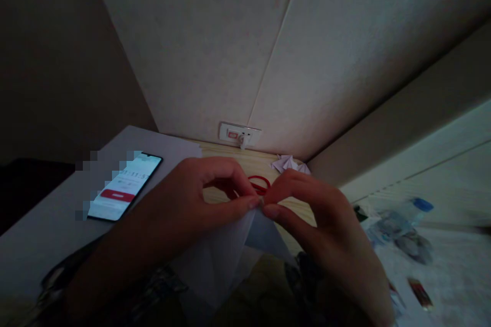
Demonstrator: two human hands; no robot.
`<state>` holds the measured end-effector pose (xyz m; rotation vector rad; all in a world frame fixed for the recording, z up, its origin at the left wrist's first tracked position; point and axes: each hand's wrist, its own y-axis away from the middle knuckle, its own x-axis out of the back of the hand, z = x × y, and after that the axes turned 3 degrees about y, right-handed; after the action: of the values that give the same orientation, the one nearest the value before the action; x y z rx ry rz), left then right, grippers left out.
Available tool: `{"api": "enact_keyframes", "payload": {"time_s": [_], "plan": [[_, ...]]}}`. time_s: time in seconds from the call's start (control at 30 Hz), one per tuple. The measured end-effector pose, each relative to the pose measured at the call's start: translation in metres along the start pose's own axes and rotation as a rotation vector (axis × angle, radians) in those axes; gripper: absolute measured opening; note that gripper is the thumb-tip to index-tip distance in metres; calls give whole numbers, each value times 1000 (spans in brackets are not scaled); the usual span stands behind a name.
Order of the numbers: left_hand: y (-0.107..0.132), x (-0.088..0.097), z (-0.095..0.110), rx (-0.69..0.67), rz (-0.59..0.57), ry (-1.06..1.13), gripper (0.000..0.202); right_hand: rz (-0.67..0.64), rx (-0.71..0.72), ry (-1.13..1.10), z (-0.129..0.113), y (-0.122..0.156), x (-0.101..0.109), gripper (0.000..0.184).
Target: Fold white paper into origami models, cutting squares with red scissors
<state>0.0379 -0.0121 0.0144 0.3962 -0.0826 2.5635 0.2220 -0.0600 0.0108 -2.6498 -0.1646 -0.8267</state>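
Observation:
A white sheet of paper (218, 260) with folds hangs below my hands, its top tip raised between them. My left hand (209, 191) pinches that tip between thumb and forefinger. Right beside it, my right hand (310, 209) pinches the same tip, thumb and forefinger nearly touching the left fingertips. Behind the fingers lies a red looped cord (260, 182) on the wooden tabletop (218, 152); part of it is hidden by my hands. Folded paper pieces (289, 164) rest at the back of the table near the wall.
A lit phone (125, 189) lies on a stack of white paper (153, 139) at left. A wall socket (240, 134) with a plug is behind the table. Lower right, a clear plastic bottle (402, 217) with a blue cap and a small red packet (420, 294) lie on a pale surface.

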Motion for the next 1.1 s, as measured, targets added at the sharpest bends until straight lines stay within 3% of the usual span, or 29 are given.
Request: {"api": "enact_keyframes", "payload": {"time_s": [0.2, 0.5, 0.97, 1.1], "plan": [[-2, 0, -1, -3, -43, -30, 15, 6, 58, 44, 3, -1, -2, 19], [-4, -4, -10, -14, -51, 105, 8, 100, 92, 93, 0, -1, -6, 20], [-5, -2, -10, 18, -79, 218, 15, 48, 53, 122, -4, -4, -5, 19], [-5, -2, -10, 27, -32, 200, 16, 35, 45, 116, -1, -5, -4, 18]]}}
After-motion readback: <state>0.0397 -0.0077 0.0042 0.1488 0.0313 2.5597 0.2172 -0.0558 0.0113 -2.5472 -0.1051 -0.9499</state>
